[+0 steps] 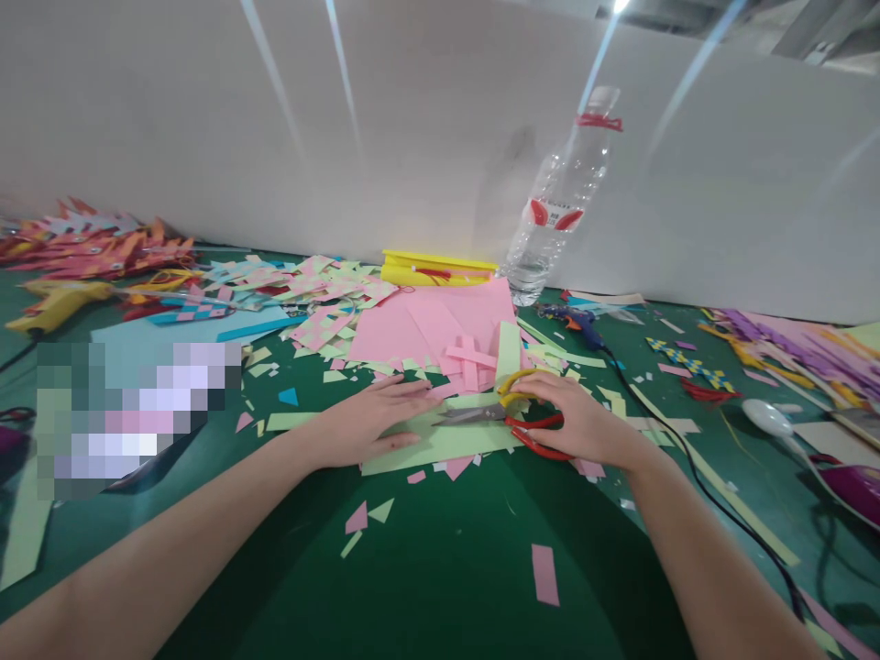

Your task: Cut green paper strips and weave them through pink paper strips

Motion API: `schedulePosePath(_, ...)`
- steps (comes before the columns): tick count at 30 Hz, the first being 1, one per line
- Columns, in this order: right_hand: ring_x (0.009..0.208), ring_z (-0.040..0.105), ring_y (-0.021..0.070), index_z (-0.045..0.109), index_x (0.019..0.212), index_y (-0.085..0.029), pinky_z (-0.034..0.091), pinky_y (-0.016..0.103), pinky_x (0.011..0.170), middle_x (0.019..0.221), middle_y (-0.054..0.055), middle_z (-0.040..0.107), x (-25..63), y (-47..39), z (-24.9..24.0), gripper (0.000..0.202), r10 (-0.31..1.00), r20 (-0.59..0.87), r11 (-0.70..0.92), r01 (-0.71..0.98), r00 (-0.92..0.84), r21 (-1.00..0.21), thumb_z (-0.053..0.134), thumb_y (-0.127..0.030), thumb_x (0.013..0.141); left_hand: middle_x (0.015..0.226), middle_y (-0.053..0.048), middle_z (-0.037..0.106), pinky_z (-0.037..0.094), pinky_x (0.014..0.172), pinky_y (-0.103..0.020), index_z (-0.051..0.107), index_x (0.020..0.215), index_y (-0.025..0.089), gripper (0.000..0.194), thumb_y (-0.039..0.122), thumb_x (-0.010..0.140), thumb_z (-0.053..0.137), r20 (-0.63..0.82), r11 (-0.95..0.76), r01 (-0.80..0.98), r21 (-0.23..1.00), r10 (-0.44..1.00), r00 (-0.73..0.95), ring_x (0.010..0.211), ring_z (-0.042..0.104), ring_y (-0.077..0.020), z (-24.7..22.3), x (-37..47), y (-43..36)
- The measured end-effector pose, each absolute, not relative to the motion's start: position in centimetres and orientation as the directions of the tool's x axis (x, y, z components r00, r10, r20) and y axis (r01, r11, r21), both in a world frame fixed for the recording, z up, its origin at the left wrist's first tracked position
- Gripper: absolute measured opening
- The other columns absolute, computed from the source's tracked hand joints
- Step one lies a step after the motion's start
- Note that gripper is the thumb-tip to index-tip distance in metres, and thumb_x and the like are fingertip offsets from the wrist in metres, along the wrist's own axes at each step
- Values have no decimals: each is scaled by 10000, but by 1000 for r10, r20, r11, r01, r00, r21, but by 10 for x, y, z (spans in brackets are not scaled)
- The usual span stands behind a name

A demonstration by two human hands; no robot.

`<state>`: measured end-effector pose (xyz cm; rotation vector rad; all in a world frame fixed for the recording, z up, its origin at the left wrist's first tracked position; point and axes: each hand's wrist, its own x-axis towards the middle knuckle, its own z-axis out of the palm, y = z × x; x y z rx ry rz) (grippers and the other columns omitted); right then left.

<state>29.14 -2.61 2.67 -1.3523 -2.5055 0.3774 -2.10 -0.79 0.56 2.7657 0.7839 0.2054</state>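
Now | R grip (574, 419) holds scissors (479, 415) | L grip (368, 420) spread on grn paper (454, 449) | tbl (440, 577) nearside: room, few scraps (545, 575) | far edge: wall (192, 137)

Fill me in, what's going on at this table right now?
A person's right hand holds scissors with yellow and red handles, the blades over pale green paper and pointing toward the left hand. That hand is palm down at the paper's left part. Just beyond lie a pink sheet and crossed pink strips. Cut scraps are scattered over the green table.
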Motion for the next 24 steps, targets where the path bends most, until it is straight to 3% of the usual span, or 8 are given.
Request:
schedulePosePath(9, 1156, 492, 261, 547, 1097, -251, 334, 473, 993, 1200, 77, 559, 275, -29, 25, 339, 829, 123, 550, 755, -546, -357, 575, -336, 770, 1469, -15, 316, 163, 1105, -405, 165, 1441, 293, 565, 444, 937, 372, 68, -815, 495, 302, 536, 841, 1347, 278, -212, 5, -21, -9)
schedulePosePath(20, 1150, 507, 275, 567, 1084, -255, 358, 473, 980, 1193, 78, 574, 277, -27, 27, 340, 820, 132, 565, 750, -557, -344, 580, -351, 758, 1460, -22, 335, 148, 1111, -415, 175, 1438, 297, 541, 413, 946, 369, 81, -819, 493, 294, 535, 841, 1353, 264, -207, 6, -21, -10)
schedulePosePath(24, 1148, 511, 274, 571, 1077, -259, 370, 463, 976, 1178, 71, 584, 281, -27, 30, 349, 824, 147, 562, 756, -547, -337, 594, -378, 750, 1494, -38, 249, 75, 1118, -465, 92, 1452, 284, 628, 453, 927, 391, 90, -809, 510, 292, 554, 828, 1373, 200, -241, 9, -16, -21)
